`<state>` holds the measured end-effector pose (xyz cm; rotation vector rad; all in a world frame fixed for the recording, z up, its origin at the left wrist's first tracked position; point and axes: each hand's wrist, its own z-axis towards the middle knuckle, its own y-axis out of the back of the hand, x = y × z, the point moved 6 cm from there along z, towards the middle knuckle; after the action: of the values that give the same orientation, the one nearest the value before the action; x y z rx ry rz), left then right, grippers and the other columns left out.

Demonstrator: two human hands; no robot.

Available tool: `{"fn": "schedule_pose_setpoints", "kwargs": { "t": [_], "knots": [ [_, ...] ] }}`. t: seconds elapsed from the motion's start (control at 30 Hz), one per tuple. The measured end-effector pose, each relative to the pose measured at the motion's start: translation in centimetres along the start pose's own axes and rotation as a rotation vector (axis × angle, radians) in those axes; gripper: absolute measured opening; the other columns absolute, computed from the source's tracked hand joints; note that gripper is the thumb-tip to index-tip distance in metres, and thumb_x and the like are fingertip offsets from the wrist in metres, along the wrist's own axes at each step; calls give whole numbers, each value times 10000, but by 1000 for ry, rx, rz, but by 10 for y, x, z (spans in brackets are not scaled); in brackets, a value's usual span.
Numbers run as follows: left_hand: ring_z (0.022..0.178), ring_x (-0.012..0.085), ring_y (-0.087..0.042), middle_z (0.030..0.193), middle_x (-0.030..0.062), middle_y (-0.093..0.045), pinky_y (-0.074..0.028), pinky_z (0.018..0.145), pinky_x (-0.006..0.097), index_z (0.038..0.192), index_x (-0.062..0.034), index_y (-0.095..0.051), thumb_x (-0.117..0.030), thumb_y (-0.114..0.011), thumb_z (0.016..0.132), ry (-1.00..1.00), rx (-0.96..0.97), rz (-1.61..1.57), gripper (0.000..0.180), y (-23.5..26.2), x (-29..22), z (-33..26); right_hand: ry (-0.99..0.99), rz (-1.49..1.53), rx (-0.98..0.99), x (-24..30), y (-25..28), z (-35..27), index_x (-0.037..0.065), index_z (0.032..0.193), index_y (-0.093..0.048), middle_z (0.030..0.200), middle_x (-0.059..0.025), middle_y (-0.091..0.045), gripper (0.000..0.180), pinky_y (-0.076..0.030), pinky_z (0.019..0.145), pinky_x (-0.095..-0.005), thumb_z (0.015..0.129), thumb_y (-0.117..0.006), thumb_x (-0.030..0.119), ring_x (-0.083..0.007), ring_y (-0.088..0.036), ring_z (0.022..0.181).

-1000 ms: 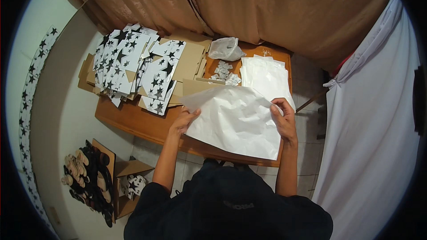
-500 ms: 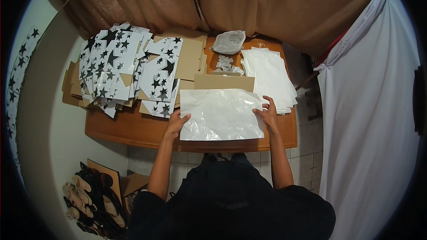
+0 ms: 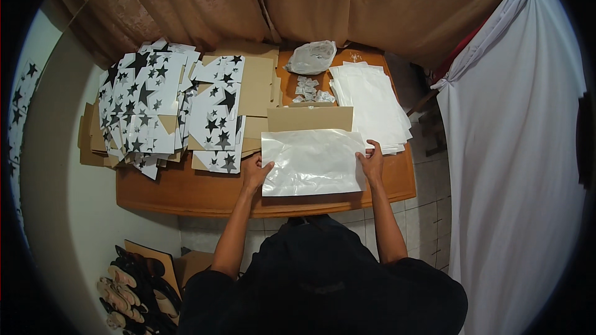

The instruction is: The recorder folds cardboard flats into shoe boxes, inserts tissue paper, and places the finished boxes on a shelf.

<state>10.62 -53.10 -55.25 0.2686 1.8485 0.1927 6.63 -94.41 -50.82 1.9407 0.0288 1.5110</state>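
A glossy white sheet (image 3: 313, 164), creased and shiny like plastic film, spans the space in front of me near the table's front edge. My left hand (image 3: 256, 170) is closed on its left edge, the thumb on top and the fingers underneath. At the opposite edge my right hand (image 3: 370, 160) pinches the sheet between thumb and fingers. Just behind the sheet a brown cardboard panel (image 3: 309, 118) shows, its near part covered by the sheet. To the right lies a stack of white sheets (image 3: 366, 102).
On the left is a high pile of star-printed cardboard pieces (image 3: 139, 102), beside brown cardboard sheets (image 3: 257, 90). Small clear packets (image 3: 308, 89) and a translucent plastic bag (image 3: 311, 58) lie at the back of the wooden table (image 3: 167, 189). Shoes (image 3: 133, 291) stand at lower left.
The left hand has shifted right and the sheet's left edge has come with it, so the sheet looks narrower. Both hands keep their hold. The view has tilted slightly.
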Motion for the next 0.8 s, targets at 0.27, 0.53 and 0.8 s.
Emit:
{"fn": "schedule_pose_setpoints", "kwargs": {
  "t": [0.27, 0.53, 0.8],
  "knots": [
    [1029, 287, -620, 1142, 176, -634, -524, 844, 392, 1145, -1, -624, -155, -774, 857, -295, -478, 675, 359, 6, -58, -37, 305, -433, -283, 47, 10, -20, 51, 1297, -568, 1117, -177, -594, 512, -518, 861, -434, 822, -761, 69, -338, -577, 1048],
    [1238, 420, -491, 1338, 233, -502, -426, 1025, 510, 1309, -44, -548, -140, -766, 825, -780, 142, 775, 538, -81, -98, -46, 599, -650, 292, 82, -73, -57, 75, 1208, -655, 1278, -206, -558, 483, -522, 920, -473, 737, -762, 67, -407, -547, 1111],
    [1192, 392, -506, 1350, 236, -493, -455, 953, 503, 1363, -41, -543, -219, -827, 768, -539, 232, 953, 683, -103, -58, -29, 608, -784, 323, 33, -112, -58, 101, 1282, -639, 1231, -152, -600, 471, -533, 847, -463, 813, -661, 141, -378, -577, 1060]
  ]
}}
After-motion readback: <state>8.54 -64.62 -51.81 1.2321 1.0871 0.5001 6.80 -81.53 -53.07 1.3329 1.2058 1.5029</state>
